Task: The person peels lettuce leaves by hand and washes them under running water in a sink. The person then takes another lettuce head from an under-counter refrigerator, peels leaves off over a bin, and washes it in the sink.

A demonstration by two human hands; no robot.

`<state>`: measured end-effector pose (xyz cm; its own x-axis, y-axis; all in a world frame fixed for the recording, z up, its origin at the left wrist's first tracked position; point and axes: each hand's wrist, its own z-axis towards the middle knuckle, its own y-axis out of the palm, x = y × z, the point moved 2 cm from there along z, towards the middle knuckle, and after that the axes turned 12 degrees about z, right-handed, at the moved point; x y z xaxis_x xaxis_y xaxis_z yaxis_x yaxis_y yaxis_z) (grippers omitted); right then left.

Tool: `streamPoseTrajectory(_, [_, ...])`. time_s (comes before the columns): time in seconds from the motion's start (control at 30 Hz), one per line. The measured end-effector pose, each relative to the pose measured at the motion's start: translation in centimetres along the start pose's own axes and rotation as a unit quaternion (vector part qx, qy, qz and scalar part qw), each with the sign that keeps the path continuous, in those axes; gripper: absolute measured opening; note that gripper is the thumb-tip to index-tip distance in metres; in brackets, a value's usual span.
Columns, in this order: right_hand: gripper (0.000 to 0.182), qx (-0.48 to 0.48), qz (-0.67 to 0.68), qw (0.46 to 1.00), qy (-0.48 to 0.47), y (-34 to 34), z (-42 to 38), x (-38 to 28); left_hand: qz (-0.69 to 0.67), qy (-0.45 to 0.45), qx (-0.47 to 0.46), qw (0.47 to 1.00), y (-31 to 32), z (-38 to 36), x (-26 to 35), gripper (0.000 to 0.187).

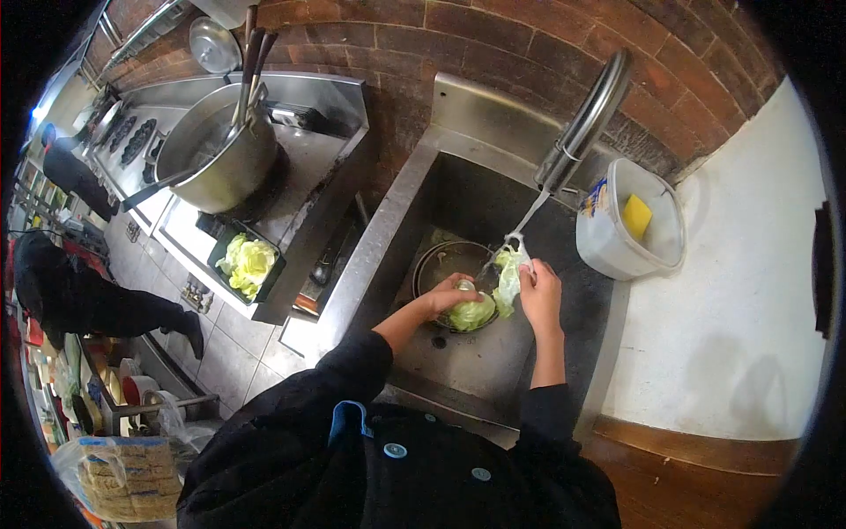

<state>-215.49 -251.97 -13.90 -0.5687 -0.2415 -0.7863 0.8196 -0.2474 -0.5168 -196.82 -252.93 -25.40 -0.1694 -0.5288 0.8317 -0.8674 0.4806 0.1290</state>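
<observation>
My right hand (541,295) pinches a pale green lettuce leaf (509,280) under the stream running from the steel faucet (582,123). In my left hand (445,296) is a partly stripped head of lettuce (472,311), with the fingers curled round its upper side. Both hands are inside the metal sink (476,366). Beneath them a round metal bowl (429,267) rests on the sink floor, partly hidden by the lettuce and my left hand. Water splashes off the leaf.
Right of the faucet stands a white plastic bucket (608,238) with a yellow sponge (636,217). On the left counter are a large pot (225,167) with long handles sticking out and a dark tray (275,275) of lettuce leaves (248,264). Two people in dark clothes stand far left.
</observation>
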Motion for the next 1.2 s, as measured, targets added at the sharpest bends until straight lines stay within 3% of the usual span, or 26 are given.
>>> streamPoseTrajectory(0.07, [0.015, -0.001, -0.026, 0.999, -0.046, 0.0, -0.2, -1.2, 0.195, 0.059, 0.034, 0.978, -0.6, -1.9, 1.3, 0.075])
streamPoseTrajectory(0.17, [0.011, 0.055, 0.022, 0.998, -0.036, 0.4, -0.4, -1.5, 0.117, 0.064, 0.051, 0.990, -2.1, -4.0, 0.9, 0.076])
streamPoseTrajectory(0.2, [0.010, -0.026, -0.004, 0.999, -0.021, 1.3, -0.8, -0.5, 0.116, 0.062, 0.051, 0.990, -2.3, -4.8, 0.5, 0.076])
streamPoseTrajectory(0.23, [0.010, -0.106, -0.031, 0.994, -0.007, 2.0, -1.1, 0.1, 0.259, 0.093, 0.062, 0.959, -2.4, -5.7, 0.3, 0.077])
streamPoseTrajectory(0.27, [0.010, -0.106, -0.032, 0.994, -0.009, 2.2, -1.2, -0.2, 0.397, 0.125, 0.073, 0.906, -2.3, -6.7, 0.8, 0.078])
streamPoseTrajectory(0.33, [0.009, -0.138, -0.012, 0.990, 0.003, 3.2, -1.3, -0.9, 0.388, 0.129, 0.032, 0.912, -2.0, -8.6, 1.3, 0.078])
streamPoseTrajectory(0.4, [0.012, -0.189, 0.002, 0.982, 0.024, 3.5, -1.1, -2.2, 0.428, 0.299, 0.021, 0.853, -1.6, -10.7, 1.7, 0.076])
streamPoseTrajectory(0.47, [0.016, -0.375, 0.065, 0.923, 0.055, 4.8, -1.0, -2.8, 0.441, 0.278, -0.016, 0.853, -1.4, -13.1, 3.4, 0.076])
streamPoseTrajectory(0.53, [0.020, -0.424, 0.076, 0.900, 0.069, 6.4, -0.5, -2.9, 0.453, 0.256, -0.054, 0.852, -1.7, -14.3, 3.6, 0.075])
streamPoseTrajectory(0.63, [0.019, -0.581, 0.182, 0.791, 0.059, 9.6, 0.5, -2.2, 0.387, 0.278, -0.001, 0.879, -3.2, -14.9, 2.2, 0.074])
streamPoseTrajectory(0.67, [0.019, -0.583, 0.183, 0.789, 0.059, 10.9, 1.0, -1.3, 0.386, 0.276, 0.000, 0.880, -3.7, -15.0, 1.6, 0.074])
streamPoseTrajectory(0.77, [0.026, -0.733, 0.207, 0.643, 0.079, 14.5, 2.4, -0.1, 0.327, 0.227, -0.077, 0.914, -5.1, -14.9, 0.6, 0.072])
streamPoseTrajectory(0.8, [0.026, -0.733, 0.208, 0.643, 0.080, 15.7, 3.3, 0.3, 0.310, 0.208, -0.094, 0.923, -5.5, -14.9, 0.3, 0.074])
streamPoseTrajectory(0.87, [0.028, -0.627, 0.224, 0.727, 0.169, 18.6, 5.5, 2.6, 0.275, 0.196, -0.050, 0.940, -6.0, -14.7, -0.2, 0.076])
streamPoseTrajectory(0.9, [0.023, -0.505, 0.273, 0.791, 0.212, 21.6, 6.0, 5.2, 0.257, 0.147, -0.036, 0.955, -6.4, -14.8, 0.0, 0.079])
streamPoseTrajectory(0.93, [0.022, -0.417, 0.186, 0.875, 0.159, 26.7, 6.4, 13.4, 0.248, 0.150, -0.017, 0.957, -6.6, -14.4, -0.5, 0.079])
streamPoseTrajectory(0.97, [0.022, -0.375, -0.051, 0.908, 0.182, 27.7, 7.9, 12.7, 0.242, 0.142, 0.000, 0.960, -6.8, -14.0, -0.9, 0.079])
streamPoseTrajectory(1.0, [0.026, -0.390, -0.150, 0.905, 0.085, 30.9, 7.8, 17.1, 0.236, 0.134, 0.016, 0.962, -6.9, -13.7, -1.2, 0.079])
streamPoseTrajectory(1.03, [0.035, -0.443, -0.171, 0.859, 0.193, 33.7, 8.1, 20.2, 0.227, 0.118, 0.033, 0.966, -6.9, -13.5, -1.3, 0.080])
streamPoseTrajectory(1.07, [0.035, -0.444, -0.171, 0.857, 0.196, 35.0, 8.4, 20.9, 0.218, 0.111, 0.048, 0.968, -6.8, -13.3, -1.7, 0.082])
streamPoseTrajectory(1.13, [0.043, -0.495, -0.300, 0.811, 0.081, 37.7, 8.2, 22.1, 0.211, 0.081, 0.055, 0.973, -6.8, -12.8, -2.1, 0.084])
streamPoseTrajectory(1.2, [0.043, -0.494, -0.259, 0.822, 0.114, 41.9, 7.3, 27.9, 0.207, 0.086, 0.063, 0.973, -6.8, -12.4, -2.7, 0.085])
